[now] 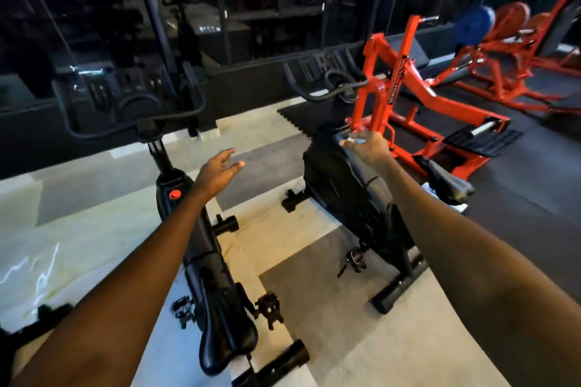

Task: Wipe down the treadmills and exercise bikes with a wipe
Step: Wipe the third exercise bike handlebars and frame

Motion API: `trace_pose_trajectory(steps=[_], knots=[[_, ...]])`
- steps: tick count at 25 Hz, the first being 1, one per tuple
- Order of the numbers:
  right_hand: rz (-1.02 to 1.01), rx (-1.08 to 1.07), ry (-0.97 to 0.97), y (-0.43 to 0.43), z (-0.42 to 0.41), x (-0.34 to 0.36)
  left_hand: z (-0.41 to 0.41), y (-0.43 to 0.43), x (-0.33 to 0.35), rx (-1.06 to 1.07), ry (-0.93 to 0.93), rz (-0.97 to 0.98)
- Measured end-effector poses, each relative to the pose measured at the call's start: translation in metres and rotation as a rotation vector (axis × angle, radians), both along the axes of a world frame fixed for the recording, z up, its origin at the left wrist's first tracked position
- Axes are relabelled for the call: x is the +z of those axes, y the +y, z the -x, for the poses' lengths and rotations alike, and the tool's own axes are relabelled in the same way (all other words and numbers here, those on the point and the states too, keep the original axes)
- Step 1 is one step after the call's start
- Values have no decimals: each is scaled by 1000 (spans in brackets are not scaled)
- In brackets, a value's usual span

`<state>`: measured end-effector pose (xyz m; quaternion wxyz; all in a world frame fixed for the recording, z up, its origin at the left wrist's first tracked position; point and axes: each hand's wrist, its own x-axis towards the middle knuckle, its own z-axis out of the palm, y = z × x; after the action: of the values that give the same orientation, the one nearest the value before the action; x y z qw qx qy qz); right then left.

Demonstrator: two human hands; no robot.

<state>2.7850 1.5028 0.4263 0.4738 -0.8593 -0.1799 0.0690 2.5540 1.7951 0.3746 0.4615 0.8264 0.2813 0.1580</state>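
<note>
Gym floor (283, 248) of pale marble-look tiles w/ grey patches runs under me; dark rubber matting (534, 166) takes over on the right. Nearest, just below my left forearm, is a black exercise bike w/ a black padded saddle (220, 317), its red knob showing beside my wrist and its handlebars up front. My left hand (217, 173) hangs in the air over the gap btwn the two bikes, fingers straight and spread, holding nothing, touching nothing. To the right, a bit further off, stands a second black exercise bike w/ a bulky black frame cover (339, 185), its saddle out past my right forearm. My right hand (367, 148) sits on top of that frame, fingers curled down around a small white wipe (354, 139); only a scrap of it shows at my fingertips, pressed to the frame's upper edge. Behind the bike is a red steel weight machine w/ black pads (393, 88), more red machines beyond, one carrying a blue round plate (474, 23). Farthest back, a dark glass wall (251, 9) w/ reflections.
</note>
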Motion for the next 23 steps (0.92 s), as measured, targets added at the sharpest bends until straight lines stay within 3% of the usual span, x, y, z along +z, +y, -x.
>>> trace_pose_trajectory(steps=[10, 17, 23], knots=[[-102, -25, -136, -9, -123, 93, -117, 11, 118, -20, -104, -192], [-76, 77, -175, -2, -231, 131, -226, -3, 148, 16, -103, -235], [-106, 99, -156, 30, -318, 121, -306, 22, 157, 36, -74, -258]])
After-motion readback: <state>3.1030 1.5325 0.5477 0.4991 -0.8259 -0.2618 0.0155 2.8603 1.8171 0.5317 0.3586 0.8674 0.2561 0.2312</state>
